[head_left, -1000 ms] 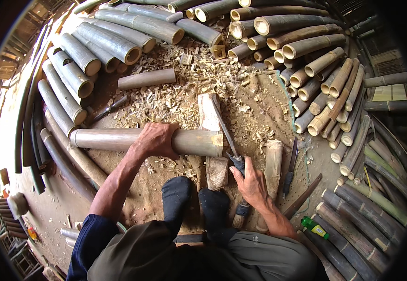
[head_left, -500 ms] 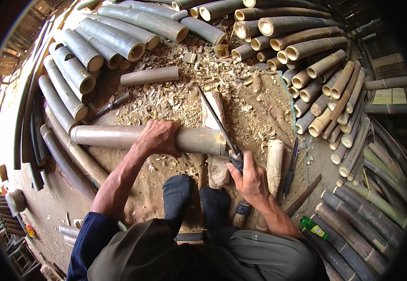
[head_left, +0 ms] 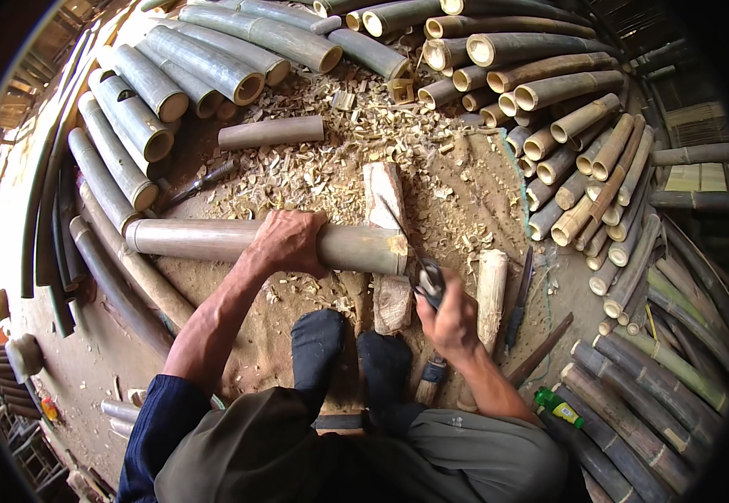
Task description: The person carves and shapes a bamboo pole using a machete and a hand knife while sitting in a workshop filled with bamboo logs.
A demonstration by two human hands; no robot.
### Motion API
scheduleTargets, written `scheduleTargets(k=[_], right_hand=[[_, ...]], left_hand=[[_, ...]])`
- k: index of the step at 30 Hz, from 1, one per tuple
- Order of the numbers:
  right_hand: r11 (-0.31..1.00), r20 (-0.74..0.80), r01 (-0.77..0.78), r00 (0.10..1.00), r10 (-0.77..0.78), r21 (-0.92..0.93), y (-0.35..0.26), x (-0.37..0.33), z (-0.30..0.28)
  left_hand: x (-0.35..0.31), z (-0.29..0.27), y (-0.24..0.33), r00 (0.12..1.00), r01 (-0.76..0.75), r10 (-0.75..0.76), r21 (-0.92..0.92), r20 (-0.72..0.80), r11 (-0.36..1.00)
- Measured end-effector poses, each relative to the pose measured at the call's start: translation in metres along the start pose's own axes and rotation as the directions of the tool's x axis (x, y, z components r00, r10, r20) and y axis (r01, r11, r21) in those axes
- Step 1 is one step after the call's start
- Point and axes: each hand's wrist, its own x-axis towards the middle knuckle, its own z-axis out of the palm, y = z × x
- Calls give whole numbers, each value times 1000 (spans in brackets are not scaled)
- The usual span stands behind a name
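A thick brownish-grey bamboo tube [head_left: 195, 240] lies sideways in front of me, its right end resting across a pale chopping block [head_left: 391, 305]. My left hand [head_left: 291, 243] is closed over the tube near its middle and presses on it from above. My right hand [head_left: 450, 323] grips the dark handle of a long knife [head_left: 399, 220]. Its narrow dark blade points away from me at the tube's right end, where a small pale patch [head_left: 398, 244] is cut into the skin. The blade is partly blurred, so whether it touches the tube I cannot tell.
Cut bamboo tubes [head_left: 583, 126] are stacked at the far right, with more tubes [head_left: 205, 63] at the far left. Wood chips [head_left: 331, 180] cover the ground. A short bamboo piece [head_left: 272, 132] lies beyond. Another knife [head_left: 520, 298] and a green bottle [head_left: 559, 407] are at the right.
My right hand has turned and come slightly nearer to me, and the knife blade has swung lower toward the tube's end. My left hand keeps its place on the tube.
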Motion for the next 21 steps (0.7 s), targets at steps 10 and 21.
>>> scheduleTargets(k=[10, 21], right_hand=[[999, -3, -9, 1000, 9, 54, -33, 19, -23], [994, 118, -108, 987, 109, -14, -27, 22, -15]], left_hand=[[-1, 2, -8, 999, -34, 34, 15, -26, 999], [-2, 1, -7, 1000, -15, 15, -3, -23, 1000]])
